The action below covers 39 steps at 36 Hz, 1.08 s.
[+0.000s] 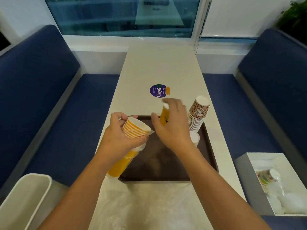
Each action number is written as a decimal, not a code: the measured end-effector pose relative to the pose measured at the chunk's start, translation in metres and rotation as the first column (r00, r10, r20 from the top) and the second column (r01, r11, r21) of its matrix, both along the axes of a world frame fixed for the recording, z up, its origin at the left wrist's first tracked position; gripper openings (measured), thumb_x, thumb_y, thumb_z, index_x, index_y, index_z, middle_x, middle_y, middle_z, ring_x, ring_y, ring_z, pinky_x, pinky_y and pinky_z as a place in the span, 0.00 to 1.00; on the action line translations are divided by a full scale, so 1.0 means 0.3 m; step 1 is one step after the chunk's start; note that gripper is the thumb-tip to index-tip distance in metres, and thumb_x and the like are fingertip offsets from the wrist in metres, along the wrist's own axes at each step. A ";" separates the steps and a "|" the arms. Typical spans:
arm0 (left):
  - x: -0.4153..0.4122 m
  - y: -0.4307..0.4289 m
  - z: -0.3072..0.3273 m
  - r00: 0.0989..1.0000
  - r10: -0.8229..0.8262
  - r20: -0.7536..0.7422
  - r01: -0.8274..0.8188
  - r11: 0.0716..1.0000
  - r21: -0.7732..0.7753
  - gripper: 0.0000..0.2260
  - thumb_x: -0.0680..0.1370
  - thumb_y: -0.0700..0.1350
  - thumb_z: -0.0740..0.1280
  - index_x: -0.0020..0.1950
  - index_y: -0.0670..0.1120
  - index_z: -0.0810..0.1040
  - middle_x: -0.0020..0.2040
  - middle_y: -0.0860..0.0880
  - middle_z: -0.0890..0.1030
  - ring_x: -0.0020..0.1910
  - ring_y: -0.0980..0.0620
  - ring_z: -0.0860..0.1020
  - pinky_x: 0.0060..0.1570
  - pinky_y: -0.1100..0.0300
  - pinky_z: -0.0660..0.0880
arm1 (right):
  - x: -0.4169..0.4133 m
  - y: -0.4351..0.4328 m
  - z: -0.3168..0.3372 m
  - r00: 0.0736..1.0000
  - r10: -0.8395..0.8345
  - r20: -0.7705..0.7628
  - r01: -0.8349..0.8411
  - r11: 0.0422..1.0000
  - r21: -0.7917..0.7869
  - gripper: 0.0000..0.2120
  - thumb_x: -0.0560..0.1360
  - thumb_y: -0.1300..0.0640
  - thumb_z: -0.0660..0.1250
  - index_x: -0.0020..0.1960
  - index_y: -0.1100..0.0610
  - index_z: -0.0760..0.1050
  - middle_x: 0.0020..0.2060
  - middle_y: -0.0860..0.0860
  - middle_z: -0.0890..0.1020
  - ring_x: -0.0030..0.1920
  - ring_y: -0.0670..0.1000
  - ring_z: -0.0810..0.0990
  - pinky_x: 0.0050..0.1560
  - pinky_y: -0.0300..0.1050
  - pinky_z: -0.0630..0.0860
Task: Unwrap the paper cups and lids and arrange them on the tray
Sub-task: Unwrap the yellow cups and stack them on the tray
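My left hand (116, 135) grips a tilted stack of yellow paper cups (136, 128), its white rims pointing right, with clear plastic wrap still around its lower part (123, 161). My right hand (171, 125) hovers over the dark brown tray (159, 165) with loosely spread fingers that hold nothing. Just behind that hand an upside-down yellow cup (164, 116) stands on the tray. A tall upside-down stack of brown patterned cups (198, 113) rises at the tray's far right corner. A white lid stack (194, 137) peeks out beside my right wrist.
Crumpled clear plastic wrap (146, 205) lies on the white table in front of the tray. A white bin (25, 200) stands at the lower left. A grey box (275, 185) on the right seat holds more wrapped cups. A purple sticker (158, 90) marks the table's middle.
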<state>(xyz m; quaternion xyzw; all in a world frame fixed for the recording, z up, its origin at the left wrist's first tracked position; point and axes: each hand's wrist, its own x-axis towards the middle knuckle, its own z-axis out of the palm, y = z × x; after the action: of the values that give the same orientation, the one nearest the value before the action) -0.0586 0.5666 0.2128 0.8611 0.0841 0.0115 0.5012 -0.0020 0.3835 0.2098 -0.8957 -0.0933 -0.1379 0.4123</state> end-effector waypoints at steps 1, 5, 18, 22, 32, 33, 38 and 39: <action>-0.003 -0.003 0.003 1.000 0.003 -0.002 -0.003 1.000 0.001 0.37 0.67 0.56 0.84 0.64 0.60 0.62 0.59 0.61 0.79 0.53 0.52 0.81 0.46 0.63 0.81 | -0.023 0.012 0.018 0.992 0.105 -0.063 -0.105 0.994 0.008 0.26 0.79 0.43 0.68 0.74 0.49 0.68 0.71 0.46 0.70 0.70 0.47 0.67 0.68 0.45 0.71; -0.015 -0.006 0.015 1.000 0.013 0.008 -0.012 1.000 -0.026 0.35 0.69 0.53 0.83 0.66 0.60 0.63 0.56 0.59 0.79 0.51 0.50 0.83 0.44 0.63 0.81 | -0.062 0.050 0.049 0.861 0.375 -0.342 -0.368 0.926 0.088 0.34 0.79 0.36 0.66 0.80 0.47 0.61 0.75 0.47 0.69 0.74 0.49 0.69 0.72 0.50 0.71; -0.079 0.031 0.051 0.995 -0.049 0.087 0.042 0.996 0.082 0.33 0.69 0.59 0.81 0.69 0.65 0.68 0.56 0.68 0.77 0.53 0.58 0.80 0.46 0.69 0.75 | -0.071 0.029 0.127 0.908 0.357 -0.220 -0.285 0.910 0.301 0.20 0.80 0.46 0.70 0.71 0.42 0.71 0.70 0.45 0.71 0.68 0.48 0.73 0.61 0.44 0.78; -0.110 0.045 0.049 0.995 -0.066 0.079 0.060 0.995 0.076 0.32 0.68 0.58 0.82 0.68 0.65 0.71 0.53 0.68 0.79 0.53 0.64 0.80 0.44 0.69 0.77 | -0.094 0.005 0.160 0.830 0.558 0.011 -0.541 0.809 -0.228 0.27 0.81 0.51 0.68 0.77 0.39 0.65 0.81 0.44 0.58 0.79 0.52 0.57 0.75 0.53 0.63; -0.115 0.052 0.043 0.995 -0.066 0.074 0.058 0.993 0.104 0.36 0.67 0.64 0.77 0.71 0.66 0.66 0.58 0.70 0.74 0.53 0.59 0.79 0.46 0.70 0.72 | 0.011 -0.023 0.170 0.805 0.587 0.089 -0.350 0.591 -0.727 0.35 0.71 0.54 0.79 0.74 0.47 0.68 0.73 0.52 0.71 0.72 0.62 0.68 0.67 0.63 0.71; -0.109 0.057 0.041 0.996 -0.045 0.078 0.038 0.995 0.090 0.38 0.67 0.62 0.78 0.73 0.66 0.65 0.59 0.69 0.74 0.54 0.59 0.79 0.47 0.68 0.73 | 0.034 -0.040 0.165 0.822 0.554 0.137 -0.305 0.629 -0.715 0.35 0.70 0.55 0.78 0.74 0.49 0.69 0.72 0.52 0.73 0.70 0.62 0.69 0.65 0.62 0.72; -0.078 0.064 0.042 0.996 0.035 0.079 -0.034 0.999 -0.015 0.44 0.67 0.55 0.83 0.76 0.67 0.62 0.63 0.65 0.77 0.59 0.55 0.79 0.49 0.69 0.75 | 0.122 -0.095 0.108 0.978 0.151 0.146 -0.095 0.937 -0.336 0.39 0.75 0.45 0.75 0.80 0.47 0.59 0.71 0.50 0.73 0.67 0.55 0.69 0.63 0.51 0.71; -0.072 0.061 0.042 0.996 0.042 0.079 -0.041 0.999 -0.026 0.44 0.68 0.54 0.83 0.76 0.67 0.61 0.63 0.64 0.78 0.59 0.56 0.79 0.49 0.69 0.74 | 0.133 -0.093 0.088 0.990 0.076 0.119 -0.047 0.973 -0.228 0.40 0.76 0.43 0.74 0.81 0.47 0.58 0.70 0.49 0.73 0.67 0.54 0.68 0.61 0.49 0.70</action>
<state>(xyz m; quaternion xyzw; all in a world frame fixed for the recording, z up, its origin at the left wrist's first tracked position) -0.0803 0.5848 0.2253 0.8518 0.0821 0.0551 0.5145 0.0380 0.3555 0.2364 -0.9226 -0.1620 -0.1702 0.3058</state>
